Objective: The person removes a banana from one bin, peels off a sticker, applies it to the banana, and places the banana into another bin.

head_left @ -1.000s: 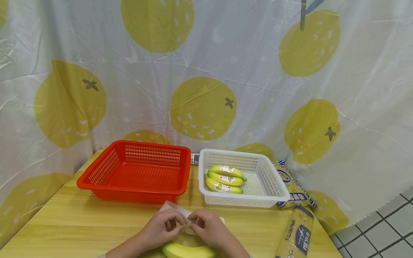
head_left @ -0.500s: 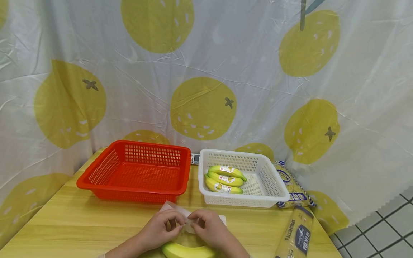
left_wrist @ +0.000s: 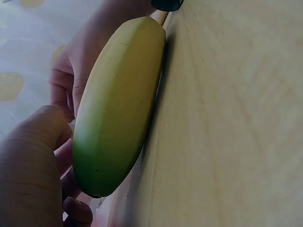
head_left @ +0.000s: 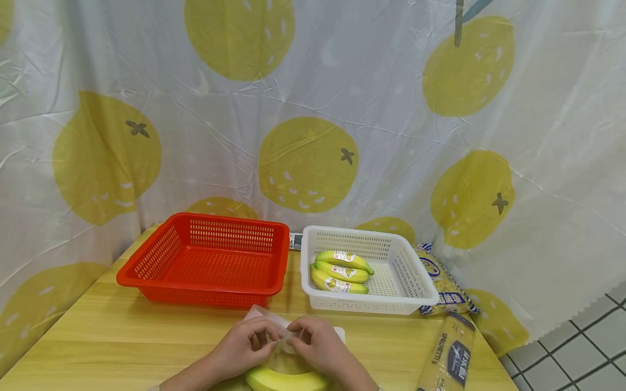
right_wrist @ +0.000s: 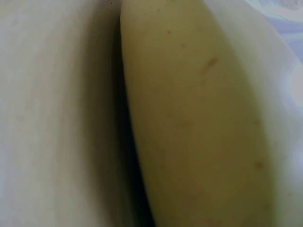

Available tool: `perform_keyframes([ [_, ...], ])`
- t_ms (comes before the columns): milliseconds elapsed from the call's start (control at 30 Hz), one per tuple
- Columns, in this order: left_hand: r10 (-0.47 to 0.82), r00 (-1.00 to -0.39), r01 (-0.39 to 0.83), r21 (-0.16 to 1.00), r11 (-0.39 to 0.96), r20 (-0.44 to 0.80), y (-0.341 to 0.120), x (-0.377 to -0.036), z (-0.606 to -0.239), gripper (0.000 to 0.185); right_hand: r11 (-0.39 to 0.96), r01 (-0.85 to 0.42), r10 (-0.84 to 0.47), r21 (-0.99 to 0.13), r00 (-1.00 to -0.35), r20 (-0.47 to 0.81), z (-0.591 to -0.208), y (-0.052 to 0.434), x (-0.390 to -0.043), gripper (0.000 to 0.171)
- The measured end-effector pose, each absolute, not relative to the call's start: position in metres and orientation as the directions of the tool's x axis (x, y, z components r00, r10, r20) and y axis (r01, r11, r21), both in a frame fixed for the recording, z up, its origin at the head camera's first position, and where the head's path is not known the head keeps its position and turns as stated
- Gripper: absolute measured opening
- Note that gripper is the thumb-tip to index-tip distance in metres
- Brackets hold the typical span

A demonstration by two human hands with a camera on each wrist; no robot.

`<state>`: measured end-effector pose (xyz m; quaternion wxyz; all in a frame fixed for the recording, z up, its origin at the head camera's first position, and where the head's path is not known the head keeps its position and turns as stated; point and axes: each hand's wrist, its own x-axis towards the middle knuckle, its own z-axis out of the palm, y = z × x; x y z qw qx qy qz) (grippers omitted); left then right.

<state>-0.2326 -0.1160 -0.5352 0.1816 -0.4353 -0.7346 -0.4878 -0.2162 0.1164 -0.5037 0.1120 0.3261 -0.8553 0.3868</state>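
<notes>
In the head view my left hand (head_left: 246,347) and right hand (head_left: 318,347) meet at the table's near side. Thumb and fingers of each pinch a thin whitish sheet (head_left: 261,312), mostly covered by the hands. A white rounded edge (head_left: 340,332) shows behind the right hand; whether it belongs to the same sheet, I cannot tell. Just below the hands lies a yellow banana (head_left: 286,381), cut off by the frame. Its green tip shows in the left wrist view, where the banana (left_wrist: 120,104) hides part of both hands. The banana (right_wrist: 189,118) fills much of the right wrist view.
A red plastic basket (head_left: 202,288) stands at the back left. Beside it, a white basket (head_left: 371,304) holds three labelled bananas (head_left: 342,271). A yellow food bag (head_left: 442,282) and a spaghetti packet (head_left: 450,353) lie at the right. A lemon-print curtain (head_left: 381,179) hangs behind.
The hands stay nearly in place, with the right fingertips shifting a touch to the right. The white edge behind the right hand sticks out slightly further right.
</notes>
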Motion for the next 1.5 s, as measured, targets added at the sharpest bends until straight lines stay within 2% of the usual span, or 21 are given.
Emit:
perform_keyframes([
  [300, 0.484, -0.578, 0.796, 0.586, 0.155, 0.657, -0.119, -0.2311, -0.5332, 0.023, 0.505, -0.643, -0.463, -0.575, -0.765, 0.448, -0.5058, 0.1173, -0.217, 0.009],
  [667, 0.475, -0.61, 0.771, 0.613, 0.173, 0.634, -0.1184, -0.2272, -0.5299, 0.028, 0.544, -0.59, -0.425, -0.597, -0.807, 0.41, -0.5037, 0.117, -0.216, 0.012],
  [1500, 0.463, -0.658, 0.731, 0.65, 0.206, 0.593, -0.1191, -0.2256, -0.5269, 0.03, 0.582, -0.575, -0.391, -0.576, -0.818, 0.422, -0.507, 0.1183, -0.2191, 0.012],
])
